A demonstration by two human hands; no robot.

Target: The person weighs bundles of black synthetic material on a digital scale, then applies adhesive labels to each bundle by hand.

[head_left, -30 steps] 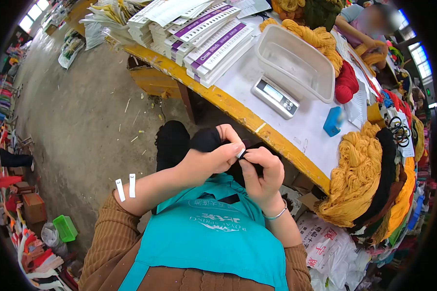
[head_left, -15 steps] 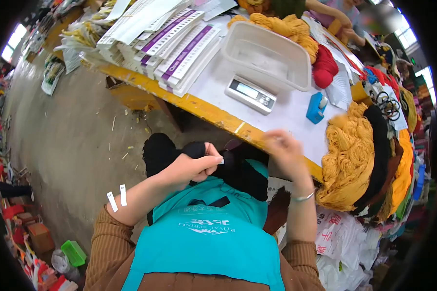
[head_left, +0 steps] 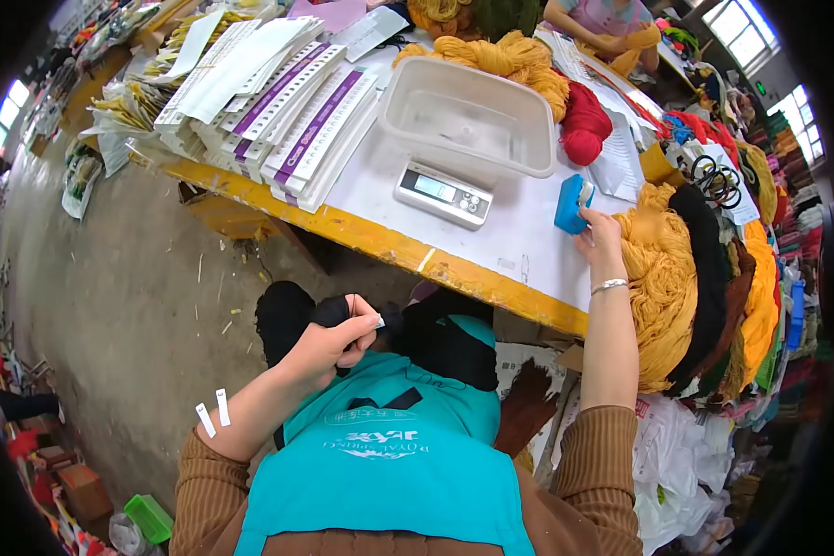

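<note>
My left hand [head_left: 329, 338] is closed above my lap on black yarn [head_left: 329, 310], with a small white label [head_left: 379, 322] at its thumb tip. More black yarn lies over my knees, below that hand. Two white label strips [head_left: 221, 408] stick to my left forearm. Out to the right, my right hand [head_left: 602, 239] reaches over the table, its fingers closed at the near end of a blue tape dispenser [head_left: 570, 206]. Whether a piece of tape is between those fingers is too small to tell.
On the table [head_left: 343, 228] are a digital scale [head_left: 443, 195], a translucent plastic bin [head_left: 468, 116] and stacked cards [head_left: 310, 139]. Mustard yarn [head_left: 660, 287] hangs over the right edge near black-handled scissors [head_left: 716, 181]. Across the table, another person [head_left: 602, 23] handles yarn.
My right hand has moved from the table's front edge up and right to the tape dispenser. The left hand keeps hold of the black yarn. The camera view has shifted slightly.
</note>
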